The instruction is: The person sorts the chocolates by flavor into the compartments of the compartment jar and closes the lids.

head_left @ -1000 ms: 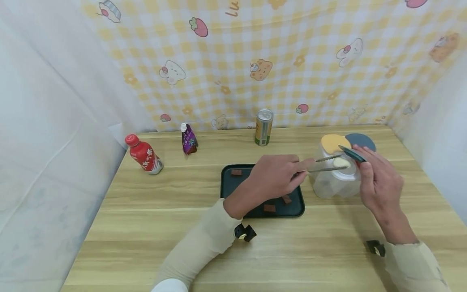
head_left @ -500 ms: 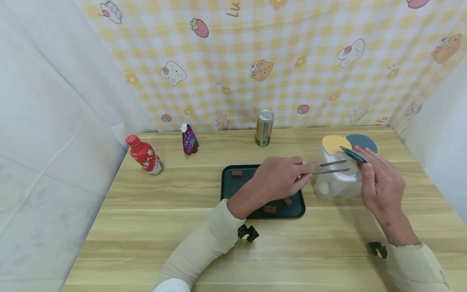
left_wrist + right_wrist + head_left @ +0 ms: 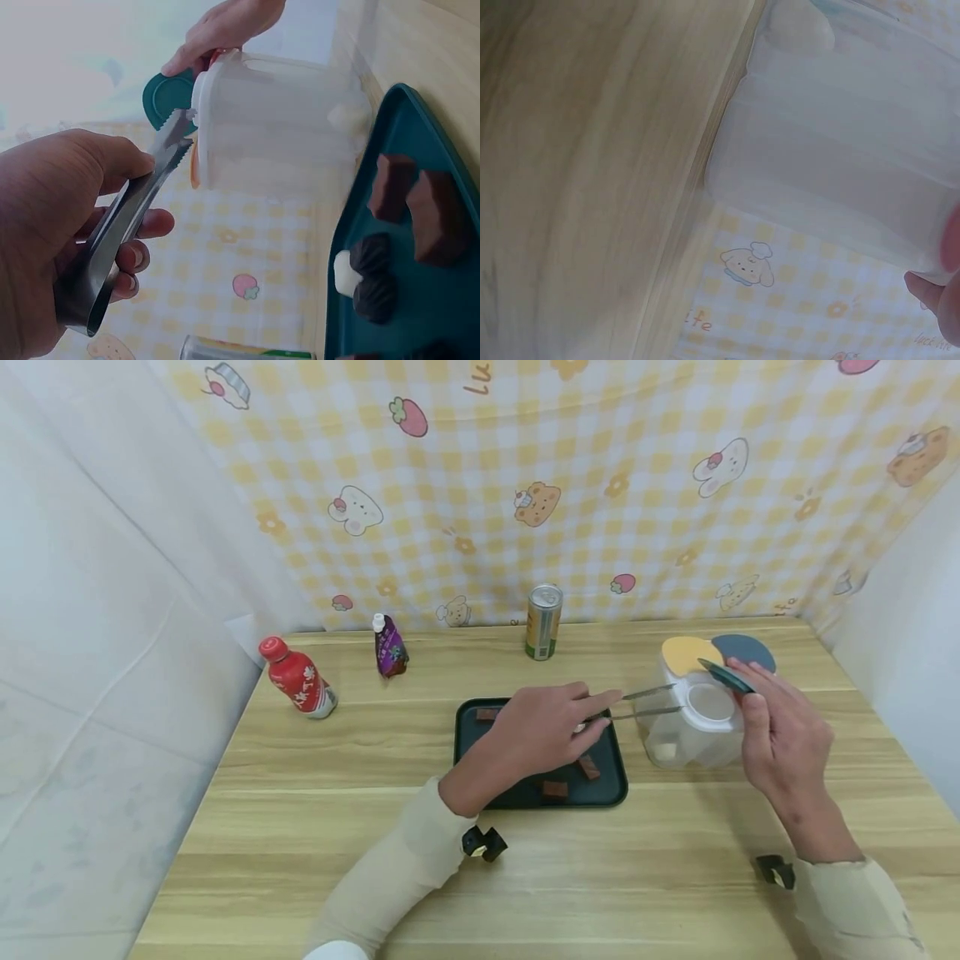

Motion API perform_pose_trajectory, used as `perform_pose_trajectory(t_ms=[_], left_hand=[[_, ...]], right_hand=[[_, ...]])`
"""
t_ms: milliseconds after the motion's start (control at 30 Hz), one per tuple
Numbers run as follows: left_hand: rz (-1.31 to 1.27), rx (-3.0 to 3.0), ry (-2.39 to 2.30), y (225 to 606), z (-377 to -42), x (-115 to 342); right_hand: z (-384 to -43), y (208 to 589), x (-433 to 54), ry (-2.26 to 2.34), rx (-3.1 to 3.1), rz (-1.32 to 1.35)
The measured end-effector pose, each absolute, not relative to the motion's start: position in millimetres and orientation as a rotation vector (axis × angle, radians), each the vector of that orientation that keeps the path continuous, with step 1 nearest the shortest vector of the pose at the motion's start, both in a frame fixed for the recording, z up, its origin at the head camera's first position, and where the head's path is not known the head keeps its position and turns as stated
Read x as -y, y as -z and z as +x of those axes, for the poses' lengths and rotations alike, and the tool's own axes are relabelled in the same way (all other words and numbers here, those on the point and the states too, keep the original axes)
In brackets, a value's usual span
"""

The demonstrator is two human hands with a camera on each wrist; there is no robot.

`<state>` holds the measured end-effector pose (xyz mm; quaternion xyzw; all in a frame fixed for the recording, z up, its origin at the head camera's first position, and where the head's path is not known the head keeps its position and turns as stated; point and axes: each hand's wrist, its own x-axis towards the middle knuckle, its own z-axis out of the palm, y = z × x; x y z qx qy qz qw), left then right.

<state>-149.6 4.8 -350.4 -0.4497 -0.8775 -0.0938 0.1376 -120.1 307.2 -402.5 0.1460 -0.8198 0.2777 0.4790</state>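
My left hand [image 3: 536, 731] holds metal tongs [image 3: 651, 702] above the dark green tray [image 3: 467, 756]. Their serrated tips stand apart with nothing between them, near the left side of the clear container's rim [image 3: 684, 714]. My right hand [image 3: 787, 735] grips the raised green lid [image 3: 724, 677] at the container's right side, keeping the round opening uncovered. Inside, a whitish piece [image 3: 350, 118] lies at the bottom. On the tray are brown blocks [image 3: 436, 217], dark ridged pieces [image 3: 373, 259] and a small white piece [image 3: 346, 274]; my left hand and forearm hide part of it in the head view.
Yellow [image 3: 690, 655] and blue [image 3: 744, 652] lids cover the container's rear compartments. A can [image 3: 543, 622] stands behind the tray. Further left are a purple pouch [image 3: 390, 647] and a red bottle [image 3: 298, 678]. A checked curtain [image 3: 480, 543] hangs along the table's back edge.
The tongs have let go of the whitish piece, which dropped through the opening to the container's bottom. My left hand has drawn back left with the tongs; my right hand stays at the lid.
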Motion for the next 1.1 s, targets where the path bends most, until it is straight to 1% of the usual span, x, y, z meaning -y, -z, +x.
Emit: perform_pose_trajectory(t_ms=[467,767,1100], left_hand=[[-1.233,2.807,0.136,372.0,-163.1,32.5],[-1.263,2.893,0.109,382.5,-175.9,37.7],[-1.263,2.947,0.059,390.1,-182.1,40.0]], right_hand=[[-121.9,403.3,-306.9,-0.684,1.994,0.36],[-120.9,404.7,-311.1,-0.673,2.016,0.35],[-121.0,403.0,-308.4,-0.683,1.993,0.367]])
